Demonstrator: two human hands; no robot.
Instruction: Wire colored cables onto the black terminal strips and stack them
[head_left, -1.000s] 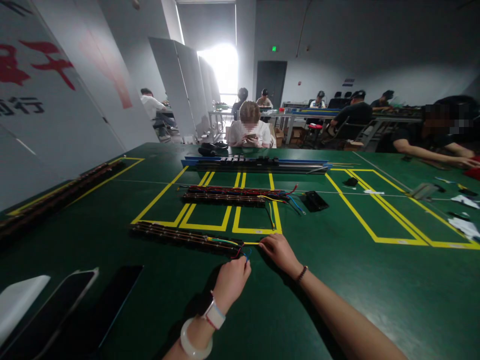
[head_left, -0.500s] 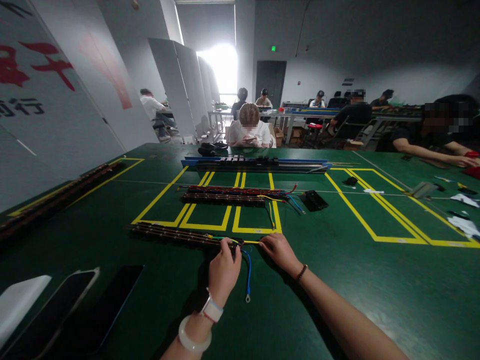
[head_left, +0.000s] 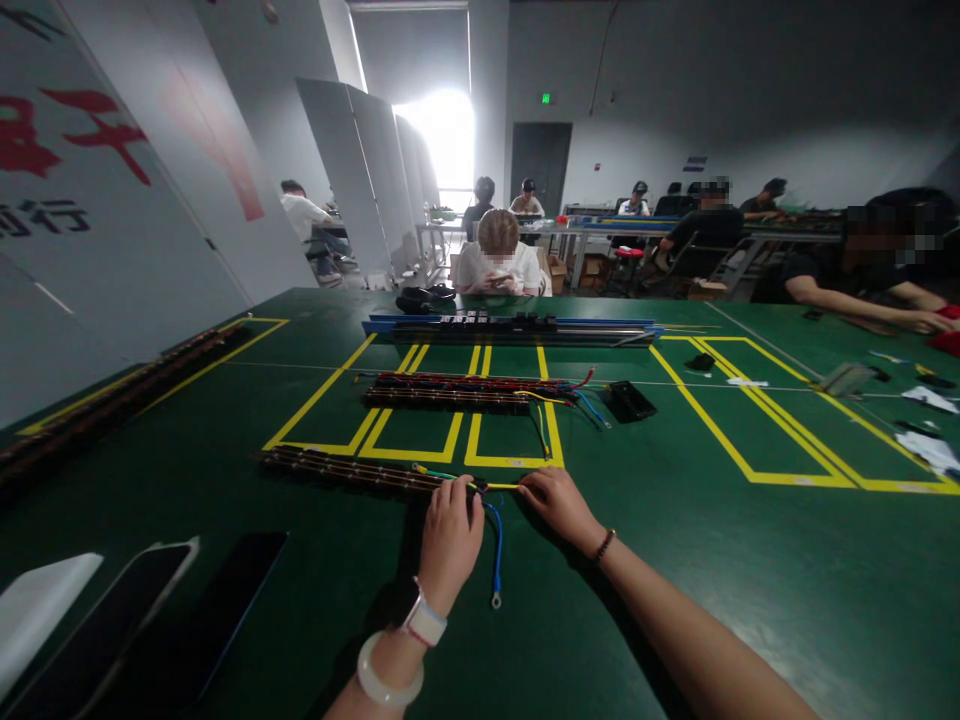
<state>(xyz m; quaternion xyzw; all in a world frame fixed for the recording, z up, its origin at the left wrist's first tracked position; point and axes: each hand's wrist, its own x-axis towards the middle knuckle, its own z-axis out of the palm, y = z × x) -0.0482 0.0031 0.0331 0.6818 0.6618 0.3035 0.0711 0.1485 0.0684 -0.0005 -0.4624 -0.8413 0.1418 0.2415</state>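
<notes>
A long dark bar with copper-coloured lines (head_left: pixel 345 472) lies on the green table, its right end under the fingers of my left hand (head_left: pixel 452 528), which grips it there. My right hand (head_left: pixel 559 505) pinches a yellow wire (head_left: pixel 502 487) that runs out of that end. From the same end a blue wire (head_left: pixel 498 555) hangs toward me, tipped with a ring terminal. A green-yellow wire (head_left: pixel 442 475) lies along the bar, its ring terminal pointing left. Farther back, another bar bundle (head_left: pixel 450 392) with red, yellow and blue wires rests inside the yellow tape lines.
Blue rails with black parts (head_left: pixel 517 328) lie at the back. A black box (head_left: pixel 631 401) sits right of the bundle. Phones (head_left: pixel 232 610) lie at the near left, a long bar (head_left: pixel 127 385) at the far left. A person (head_left: pixel 499 255) sits opposite; another's arms reach in at right.
The green-yellow wire's ring end has shifted slightly left and up from the bar. My left fingers have closed up a little over the bar's end; my right hand has hardly moved.
</notes>
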